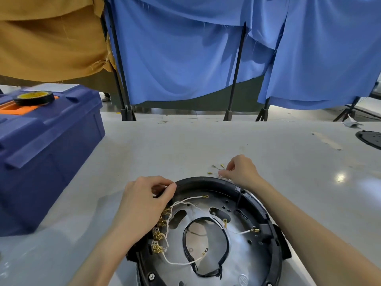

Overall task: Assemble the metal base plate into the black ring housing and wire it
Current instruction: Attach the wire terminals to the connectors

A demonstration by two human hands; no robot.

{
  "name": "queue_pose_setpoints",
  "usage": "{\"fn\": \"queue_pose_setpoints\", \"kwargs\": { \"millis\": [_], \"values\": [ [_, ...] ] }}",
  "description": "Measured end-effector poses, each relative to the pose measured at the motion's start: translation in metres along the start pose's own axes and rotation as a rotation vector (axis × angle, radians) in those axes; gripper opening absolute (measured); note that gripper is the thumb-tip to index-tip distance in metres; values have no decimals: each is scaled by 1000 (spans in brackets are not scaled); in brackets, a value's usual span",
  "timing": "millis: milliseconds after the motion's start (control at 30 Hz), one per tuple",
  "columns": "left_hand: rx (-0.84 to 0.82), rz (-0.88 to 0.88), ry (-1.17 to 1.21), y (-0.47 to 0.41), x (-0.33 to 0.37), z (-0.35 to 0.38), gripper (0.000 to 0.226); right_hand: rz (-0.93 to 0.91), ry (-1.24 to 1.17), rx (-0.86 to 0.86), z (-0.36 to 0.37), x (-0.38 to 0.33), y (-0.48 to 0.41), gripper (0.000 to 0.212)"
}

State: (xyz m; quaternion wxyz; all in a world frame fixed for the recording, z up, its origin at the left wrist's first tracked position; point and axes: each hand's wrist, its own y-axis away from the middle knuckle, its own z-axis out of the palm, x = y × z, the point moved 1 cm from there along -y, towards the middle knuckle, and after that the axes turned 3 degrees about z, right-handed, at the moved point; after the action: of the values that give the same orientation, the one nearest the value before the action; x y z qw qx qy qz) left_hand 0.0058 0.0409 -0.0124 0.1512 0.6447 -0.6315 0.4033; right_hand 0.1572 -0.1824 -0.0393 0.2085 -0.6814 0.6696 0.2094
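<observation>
The black ring housing (266, 215) lies flat on the table in front of me, with the metal base plate (237, 259) seated inside it. White wires (185, 200) with brass terminals run across the plate, and a black cable loops around its central opening. My left hand (144, 203) grips the housing's far-left rim, thumb and fingers curled over the edge beside a row of brass connectors (158, 236). My right hand (241, 172) rests just beyond the far rim and pinches a small part among loose screws (216, 168) on the table.
A blue toolbox (47, 145) with a roll of black tape (35, 98) on its lid stands at the left. Another black round part (371, 138) lies at the far right edge. Blue and tan curtains on stands hang behind the grey table (206, 141).
</observation>
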Motion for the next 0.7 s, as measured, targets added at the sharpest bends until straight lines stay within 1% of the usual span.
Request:
{"fn": "queue_pose_setpoints", "kwargs": {
  "millis": [100, 133, 200, 300, 400, 467, 567, 700],
  "values": [
    [14, 14, 14, 0, -1, 1, 15, 28, -33, -1, 2, 3, -4, 30],
    [16, 17, 19, 0, -1, 1, 14, 43, -57, -7, 2, 4, -4, 29],
    [14, 13, 25, 0, -2, 2, 14, 80, -146, -24, 1, 5, -4, 31],
    [13, 3, 25, 1, -3, 1, 13, 108, -324, -18, -7, 5, -3, 24],
    [28, 7, 13, 1, -1, 0, 10, 73, -476, -19, -25, 0, 4, 21],
    [74, 17, 2, 2, 2, -2, 8, -4, -544, -56, -36, -6, 14, 20],
    [134, 63, 54, 3, 15, -7, 24, -144, -623, -116, -44, -21, 35, 15],
    [82, 65, 300, 3, 39, -12, 51, -319, -649, -176, -42, -48, 69, 14]
  ]
}}
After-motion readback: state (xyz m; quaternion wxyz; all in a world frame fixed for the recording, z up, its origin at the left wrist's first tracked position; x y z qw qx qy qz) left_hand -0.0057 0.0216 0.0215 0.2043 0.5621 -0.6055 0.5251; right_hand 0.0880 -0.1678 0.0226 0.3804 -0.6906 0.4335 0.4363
